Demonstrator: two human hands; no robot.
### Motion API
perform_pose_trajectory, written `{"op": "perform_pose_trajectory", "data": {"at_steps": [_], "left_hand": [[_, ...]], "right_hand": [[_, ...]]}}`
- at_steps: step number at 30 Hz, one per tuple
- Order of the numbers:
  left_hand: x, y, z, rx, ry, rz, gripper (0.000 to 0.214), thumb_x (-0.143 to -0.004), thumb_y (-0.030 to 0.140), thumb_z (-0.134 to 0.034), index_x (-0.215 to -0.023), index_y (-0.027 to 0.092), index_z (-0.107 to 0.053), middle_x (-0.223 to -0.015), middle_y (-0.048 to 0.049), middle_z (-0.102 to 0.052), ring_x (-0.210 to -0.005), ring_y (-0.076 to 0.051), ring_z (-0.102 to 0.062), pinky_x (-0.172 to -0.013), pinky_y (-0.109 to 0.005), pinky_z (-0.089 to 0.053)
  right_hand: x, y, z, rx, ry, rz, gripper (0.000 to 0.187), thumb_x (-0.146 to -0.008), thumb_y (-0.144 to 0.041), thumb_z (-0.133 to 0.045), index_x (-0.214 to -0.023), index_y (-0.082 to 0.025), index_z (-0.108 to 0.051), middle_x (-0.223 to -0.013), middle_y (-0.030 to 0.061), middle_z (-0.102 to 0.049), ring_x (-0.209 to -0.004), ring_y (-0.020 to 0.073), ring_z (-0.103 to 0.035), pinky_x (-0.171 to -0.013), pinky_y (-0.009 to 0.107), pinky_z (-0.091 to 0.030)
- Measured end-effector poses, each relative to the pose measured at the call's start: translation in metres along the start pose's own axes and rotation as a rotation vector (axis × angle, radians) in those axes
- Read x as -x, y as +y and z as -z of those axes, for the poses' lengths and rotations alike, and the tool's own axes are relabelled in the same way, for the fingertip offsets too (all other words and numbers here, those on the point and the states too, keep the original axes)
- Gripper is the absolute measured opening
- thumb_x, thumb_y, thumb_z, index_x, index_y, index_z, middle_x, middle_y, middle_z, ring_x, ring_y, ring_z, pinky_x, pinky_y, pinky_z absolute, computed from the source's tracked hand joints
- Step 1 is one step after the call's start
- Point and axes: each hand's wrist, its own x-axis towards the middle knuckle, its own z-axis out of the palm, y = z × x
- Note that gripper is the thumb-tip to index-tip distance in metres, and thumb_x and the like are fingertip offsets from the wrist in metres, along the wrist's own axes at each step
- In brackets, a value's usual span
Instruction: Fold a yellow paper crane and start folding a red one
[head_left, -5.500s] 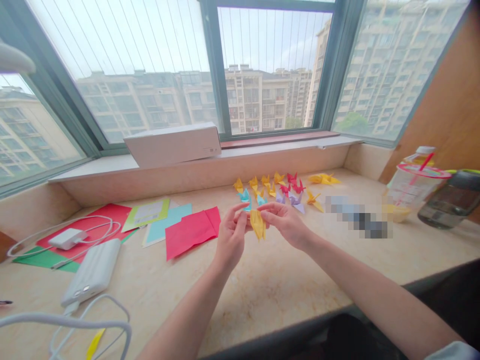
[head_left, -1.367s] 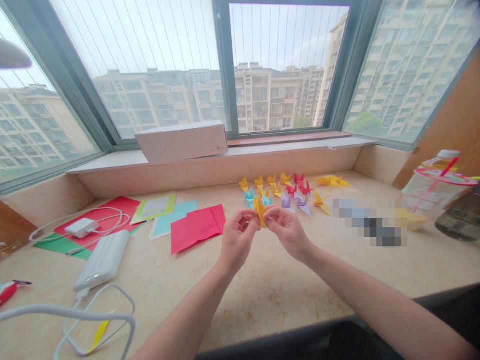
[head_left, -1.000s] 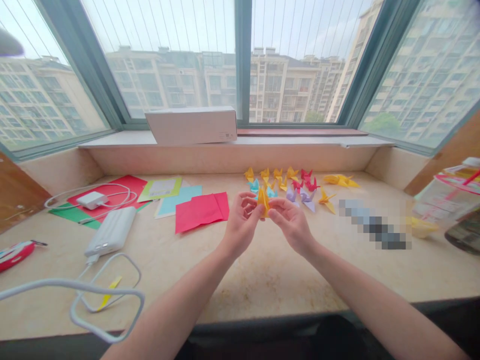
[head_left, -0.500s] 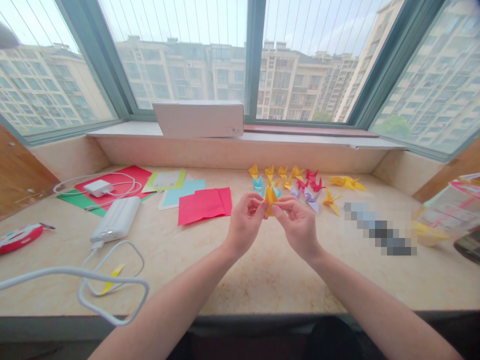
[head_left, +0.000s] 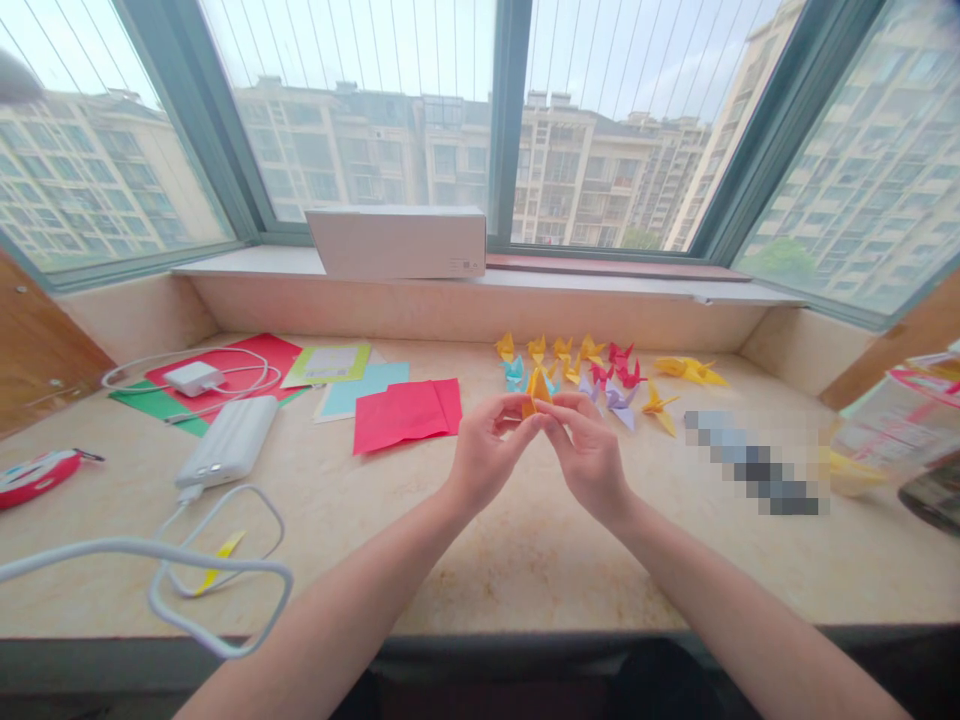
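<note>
Between my two hands is a small piece of folded yellow origami paper (head_left: 537,386), its pointed tip standing up above the fingers. My left hand (head_left: 491,440) pinches it from the left, fingers curled. From the right, my right hand (head_left: 589,445) grips it too, and the thumbs meet at its lower edge. The fingers hide the paper's lower part. Just behind stand several folded paper cranes: yellow ones (head_left: 591,349), red ones (head_left: 630,374), a light blue one (head_left: 514,373) and a lilac one (head_left: 620,403).
Red paper sheets (head_left: 401,418) lie left of my hands, near a light blue sheet (head_left: 367,390). Further left are a white power bank (head_left: 229,440), a looped white cable (head_left: 217,545) and a red-and-white tool (head_left: 41,478). A clear plastic container (head_left: 904,410) stands at right; a white box (head_left: 401,243) rests on the sill.
My thumbs have come together at the paper's lower edge, and the folded yellow paper has turned slightly between my fingers. The other things lie as before.
</note>
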Motion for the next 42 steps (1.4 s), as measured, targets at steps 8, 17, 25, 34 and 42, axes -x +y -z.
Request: {"op": "perform_pose_trajectory", "data": {"at_steps": [8,17,25,34,42], "left_hand": [[-0.001,-0.007,0.0,0.113,-0.106,-0.005,0.026,-0.08,0.025,-0.074,-0.105,0.018,-0.073,-0.108,-0.0097,-0.068,-0.098,-0.02,-0.067,-0.088,-0.035,-0.056],[0.002,-0.013,-0.001,0.166,-0.197,-0.055,0.032,-0.077,0.024,-0.076,-0.109,0.027,-0.074,-0.115,-0.0075,-0.058,-0.11,-0.022,-0.059,-0.093,-0.038,-0.056],[0.0,-0.013,-0.001,0.121,-0.151,-0.123,0.026,-0.083,0.025,-0.072,-0.108,0.03,-0.075,-0.11,-0.0064,-0.061,-0.107,-0.02,-0.059,-0.093,-0.035,-0.052],[0.001,-0.011,0.0,-0.012,-0.124,-0.202,0.025,-0.093,0.027,-0.058,-0.113,0.024,-0.072,-0.113,-0.0089,-0.066,-0.098,-0.019,-0.062,-0.083,-0.032,-0.053],[-0.001,-0.007,-0.004,0.161,0.013,-0.039,0.029,-0.083,0.024,-0.071,-0.111,0.019,-0.064,-0.092,-0.0049,-0.074,-0.085,-0.016,-0.068,-0.082,-0.031,-0.054]], "right_hand": [[-0.002,0.001,0.0,-0.113,0.028,-0.065,0.017,-0.092,-0.031,-0.059,-0.104,-0.028,-0.07,-0.107,0.0068,-0.059,-0.103,0.0229,-0.058,-0.085,0.037,-0.052],[-0.003,0.002,-0.004,-0.396,0.084,-0.202,0.021,-0.083,-0.029,-0.071,-0.097,-0.027,-0.056,-0.089,-0.0008,-0.062,-0.079,0.0148,-0.063,-0.071,0.03,-0.052],[-0.005,-0.004,-0.002,-0.423,0.096,-0.206,0.016,-0.082,-0.029,-0.073,-0.094,-0.025,-0.062,-0.088,0.001,-0.068,-0.084,0.0164,-0.066,-0.077,0.032,-0.055],[-0.003,-0.002,-0.004,-0.395,0.129,-0.196,0.012,-0.083,-0.026,-0.072,-0.094,-0.023,-0.067,-0.091,0.0023,-0.07,-0.085,0.0161,-0.066,-0.081,0.032,-0.055],[-0.005,0.002,-0.006,-0.463,0.15,-0.188,0.041,-0.081,-0.023,-0.073,-0.116,-0.031,-0.053,-0.091,-0.0008,-0.07,-0.086,0.0167,-0.068,-0.08,0.034,-0.056]]}}
